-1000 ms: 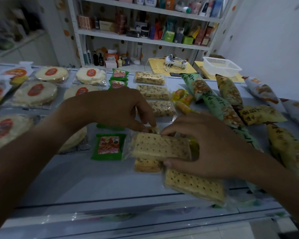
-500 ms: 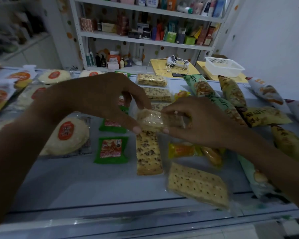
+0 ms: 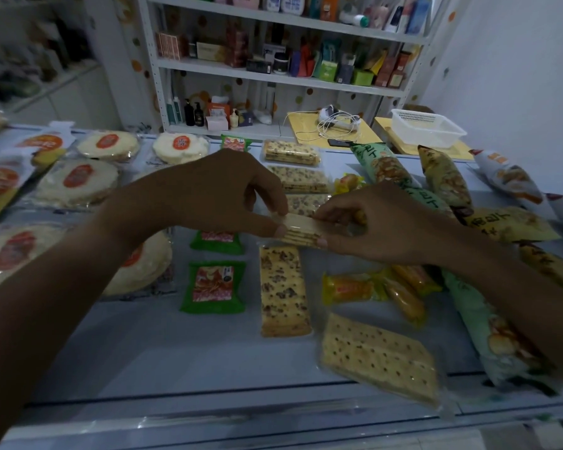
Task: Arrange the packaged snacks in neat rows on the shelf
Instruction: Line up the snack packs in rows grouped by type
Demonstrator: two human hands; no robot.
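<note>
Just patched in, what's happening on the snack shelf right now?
A person is sorting snacks on a flat shelf. Both hands hold one cracker pack above the surface: the left hand pinches its left end and the right hand grips its right end. It hovers over the column of cracker packs, just beyond the speckled cracker pack. Another cracker pack lies askew near the front edge, and the orange candy bags sit loosely piled.

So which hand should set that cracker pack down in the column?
Probably left: left hand and right hand both pinch the cracker pack, but the left is directly over the cracker column.
</note>
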